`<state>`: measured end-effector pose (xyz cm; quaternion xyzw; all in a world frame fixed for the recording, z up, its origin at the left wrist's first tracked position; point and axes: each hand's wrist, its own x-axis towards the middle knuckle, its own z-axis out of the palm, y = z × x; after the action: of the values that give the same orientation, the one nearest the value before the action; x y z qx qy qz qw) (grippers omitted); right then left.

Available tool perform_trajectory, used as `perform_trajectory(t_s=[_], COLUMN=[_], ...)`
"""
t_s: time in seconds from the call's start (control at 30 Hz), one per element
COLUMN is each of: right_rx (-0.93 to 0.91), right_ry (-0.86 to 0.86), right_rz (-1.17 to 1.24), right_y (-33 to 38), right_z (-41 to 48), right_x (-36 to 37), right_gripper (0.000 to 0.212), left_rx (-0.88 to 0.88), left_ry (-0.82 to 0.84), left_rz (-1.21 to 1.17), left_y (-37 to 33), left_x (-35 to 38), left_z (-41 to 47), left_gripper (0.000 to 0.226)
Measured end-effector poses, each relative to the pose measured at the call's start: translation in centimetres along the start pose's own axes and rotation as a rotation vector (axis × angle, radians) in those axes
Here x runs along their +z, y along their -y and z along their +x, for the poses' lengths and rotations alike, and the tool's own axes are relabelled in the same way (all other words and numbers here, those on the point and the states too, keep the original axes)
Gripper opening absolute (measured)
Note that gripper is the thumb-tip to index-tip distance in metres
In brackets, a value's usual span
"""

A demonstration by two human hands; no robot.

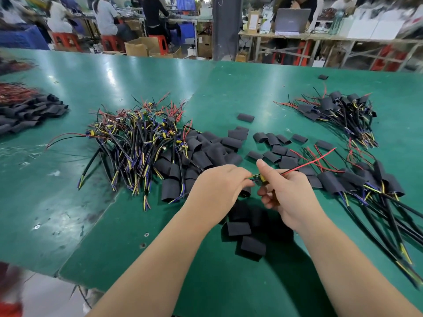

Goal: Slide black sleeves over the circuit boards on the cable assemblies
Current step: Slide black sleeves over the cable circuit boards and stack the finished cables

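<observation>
both hands meet over the glossy green worktop (142, 74): the left hand (217, 186) pinches one end of a small green circuit board (258, 179), the right hand (288, 195) curls round its other end, thumb up, a thin red wire (309, 164) trailing right. flat matte black sleeves (238, 228) lie scattered just beneath, a tangled heap of bare cable assemblies (142, 140) to the left

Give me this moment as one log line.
left hand: pinches circuit board | right hand: pinches it too | board: unsleeved | red wire: trails right | loose sleeves: below hands
</observation>
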<state>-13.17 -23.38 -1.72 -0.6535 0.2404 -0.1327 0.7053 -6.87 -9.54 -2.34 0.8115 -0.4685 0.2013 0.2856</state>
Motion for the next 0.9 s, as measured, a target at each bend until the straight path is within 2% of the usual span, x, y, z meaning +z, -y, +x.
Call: perform_trajectory(t_s=[0.07,0.17,0.2,0.23,0.3,0.37,0.5,0.57,0.73,0.8,0.9], right_rx=[-0.022,-0.104,-0.158,-0.232,-0.443,-0.57,-0.553,-0.559,-0.463,-0.464,-0.477], right_ry=[0.024,0.316,0.397,0.417,0.275,0.142,0.157,0.226,0.343,0.324,0.213], right_rz=[-0.051,-0.186,-0.312,-0.507,-0.914,-1.125,-1.443,-1.623,-1.852,-1.825,-1.648], right_y=[-0.2,0.7,1.1,1.5,2.2,3.0,2.9,2.8,4.6,4.8,3.9], right_z=[0.3,0.7,1.2,2.1,4.5,7.1,11.2,12.0,11.8,11.4,10.7], right_x=[0.0,-0.1,-0.1,0.0,1.0,2.5,5.2,5.9,6.1,5.9,5.2], right_gripper=[0.037,0.012,0.01,0.022,0.037,0.04,0.017,0.025,0.033,0.042,0.031], left_rx=[-0.037,-0.132,-0.183,-0.252,-0.397,-0.473,-0.5,-0.512,-0.49,-0.485,-0.469], left_ry=[0.018,-0.022,-0.065,-0.103,-0.153,-0.188,-0.221,-0.236,-0.277,-0.269,-0.281], left_rz=[0.008,0.043,0.062,0.081,0.106,0.12,0.135,0.13,0.119,0.13,0.138], left_y=[0.3,1.7,2.4,3.0,4.0,4.6,5.0,5.2,5.3,5.3,5.2], left_x=[0.2,0.0,-0.2,-0.5,-1.0,-1.0,-0.8,-0.7,-0.7,-0.7,-0.9], left_z=[-0.3,-0.6,-0.6,-0.7,-0.8,-0.9,-1.2,-1.3,-1.1,-1.1,-1.1], left_gripper=[0.027,0.028,0.025,0.02,0.015,0.014,0.016,0.016,0.013,0.013,0.011])
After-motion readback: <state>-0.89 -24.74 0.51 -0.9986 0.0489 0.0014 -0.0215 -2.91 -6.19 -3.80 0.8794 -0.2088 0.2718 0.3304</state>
